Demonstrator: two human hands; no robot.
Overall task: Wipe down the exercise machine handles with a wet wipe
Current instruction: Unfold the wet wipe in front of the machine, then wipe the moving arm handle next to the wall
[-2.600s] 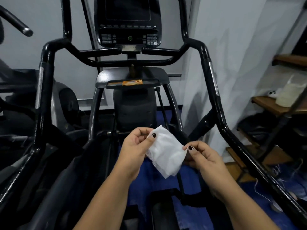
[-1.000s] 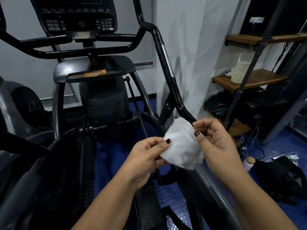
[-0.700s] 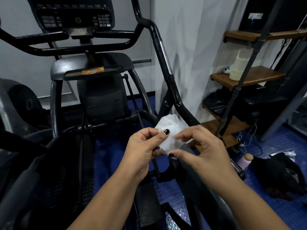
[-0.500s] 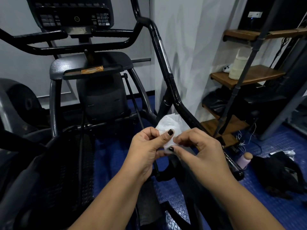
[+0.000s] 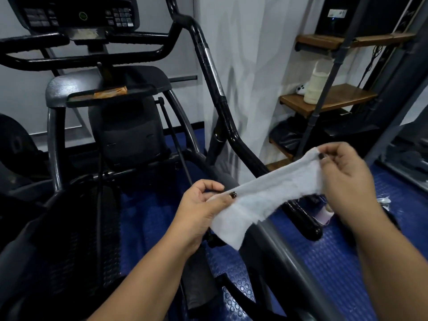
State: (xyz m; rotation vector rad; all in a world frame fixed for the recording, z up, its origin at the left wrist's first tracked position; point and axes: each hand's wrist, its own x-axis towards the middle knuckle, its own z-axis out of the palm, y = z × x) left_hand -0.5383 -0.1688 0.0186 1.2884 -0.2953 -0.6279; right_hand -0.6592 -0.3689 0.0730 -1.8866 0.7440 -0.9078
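We see left hand [image 5: 199, 206], right hand [image 5: 345, 174] pinching wipe [image 5: 266, 198] taut; harder pull could tear it short of handle [image 5: 212, 68] at 12 o'clock.

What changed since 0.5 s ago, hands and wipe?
The right hand pulled up and right, away from the left hand, stretching the bunched white wet wipe into a long strip. Both hands still pinch its ends; the orange packet on the grey tray stayed put.

cream jug [image 5: 316, 85] beside white controller [image 5: 301, 89] on wooden shelf [image 5: 347, 96].
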